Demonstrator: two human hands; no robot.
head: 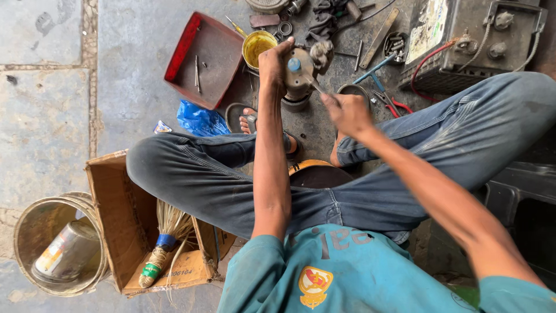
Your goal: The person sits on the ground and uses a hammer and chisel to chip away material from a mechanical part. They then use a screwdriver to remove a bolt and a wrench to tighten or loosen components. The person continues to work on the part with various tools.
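Note:
My left hand [272, 64] grips the side of a grimy round metal motor part [299, 75] that stands upright on the floor in front of my crossed legs. My right hand [346, 113] holds a thin brush [317, 57] by its handle, with the dirty bristle head resting on the top right of the part. A small blue cap sits on the top of the part. A yellow pot of liquid [258, 46] stands just left of it.
A red tray [208, 58] lies at upper left, with a blue plastic bag [200, 120] below it. A battery with red cable [463, 40] sits upper right; pliers and tools lie around. A cardboard box with a broom [162, 243] and a metal bucket [26, 237] stand lower left.

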